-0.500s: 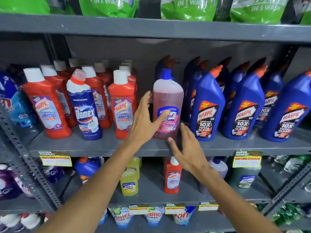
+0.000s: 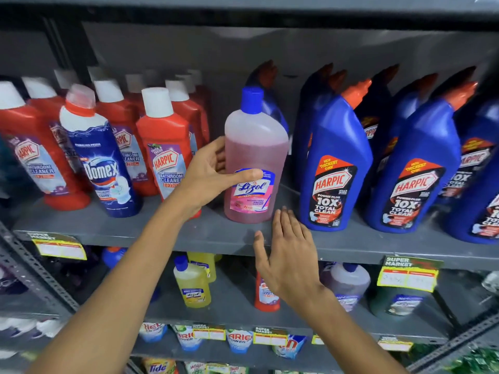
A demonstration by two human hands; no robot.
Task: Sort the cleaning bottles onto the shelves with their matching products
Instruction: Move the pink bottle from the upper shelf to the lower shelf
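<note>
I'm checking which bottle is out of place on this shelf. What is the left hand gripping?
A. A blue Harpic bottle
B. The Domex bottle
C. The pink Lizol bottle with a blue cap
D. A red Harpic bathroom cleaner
C: the left hand wraps its thumb and fingers around the pink Lizol bottle, which stands between the red and blue Harpic rows.

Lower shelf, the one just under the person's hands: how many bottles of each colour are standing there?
Yellow bottles: 2
Red bottle, partly behind the right hand: 1
Pale purple bottle: 1
Dark green bottle: 1
Blue bottle: 1
Total I can make out: 6
</note>
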